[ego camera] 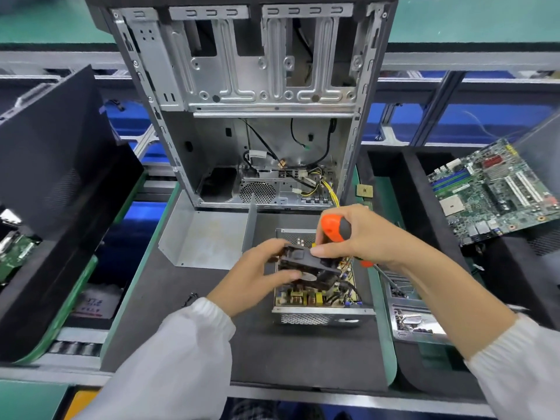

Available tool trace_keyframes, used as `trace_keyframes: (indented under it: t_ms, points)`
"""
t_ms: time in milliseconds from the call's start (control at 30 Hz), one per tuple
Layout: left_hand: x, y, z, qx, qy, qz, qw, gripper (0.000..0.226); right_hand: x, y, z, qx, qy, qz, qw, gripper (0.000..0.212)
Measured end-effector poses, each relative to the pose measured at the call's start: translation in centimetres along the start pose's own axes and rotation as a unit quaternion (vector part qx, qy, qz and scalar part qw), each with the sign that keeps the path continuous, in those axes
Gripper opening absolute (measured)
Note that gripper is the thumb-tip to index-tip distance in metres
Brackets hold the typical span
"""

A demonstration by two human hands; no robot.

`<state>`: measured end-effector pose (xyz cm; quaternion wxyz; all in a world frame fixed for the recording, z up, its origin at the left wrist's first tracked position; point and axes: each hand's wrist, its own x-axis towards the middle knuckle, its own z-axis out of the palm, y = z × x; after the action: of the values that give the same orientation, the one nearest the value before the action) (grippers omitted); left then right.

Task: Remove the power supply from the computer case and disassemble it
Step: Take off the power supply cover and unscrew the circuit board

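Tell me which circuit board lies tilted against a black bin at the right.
The large green motherboard. The power supply's board sits flat in its metal box, under the hands.

So the computer case (pixel 242 101) stands open at the back of the bench (pixel 169 313), with the power supply (pixel 318 286) sitting right in front of it. Its bent cover plate (pixel 206 237) lies just left. A motherboard (pixel 497 192) leans off to the right, a small chip (pixel 364 190) beside the case.
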<state>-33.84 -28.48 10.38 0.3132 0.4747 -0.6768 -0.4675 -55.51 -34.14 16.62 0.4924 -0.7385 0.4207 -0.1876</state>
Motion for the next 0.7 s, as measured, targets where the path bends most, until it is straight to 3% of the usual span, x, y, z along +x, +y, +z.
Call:
trace_keyframes:
  t_ms: [133,200,300,433,500,600,700]
  points:
    - [1.8,1.1,0.5,-0.083,0.028,-0.013,0.996,0.018,-1.6,2.2,-1.5,-0.008,0.123,0.03,0.992,0.019]
    - [2.3,1.2,1.3,-0.101,0.069,-0.015,0.992,0.016,-2.7,3.6,-2.2,-0.035,0.134,0.082,0.987,0.032]
    - [2.8,1.3,3.2,-0.123,0.121,-0.022,0.985,0.012,-3.9,5.5,-1.8,-0.121,0.083,0.143,0.979,0.038]
    - [3.2,1.4,5.4,-0.153,0.175,-0.039,0.972,0.008,-4.3,7.3,-0.8,-0.287,0.001,0.151,0.946,0.009]
    - [3.1,1.1,6.2,-0.155,0.206,-0.051,0.965,0.012,-4.5,7.6,-0.4,-0.347,-0.019,0.157,0.925,0.005]
    - [3.1,0.7,6.7,-0.156,0.24,-0.045,0.957,0.01,-4.5,8.3,0.5,-0.412,-0.031,0.146,0.899,0.011]
    - [3.1,0.7,6.7,-0.142,0.245,-0.044,0.958,0.008,-4.4,9.1,1.1,-0.43,-0.041,0.147,0.89,0.029]
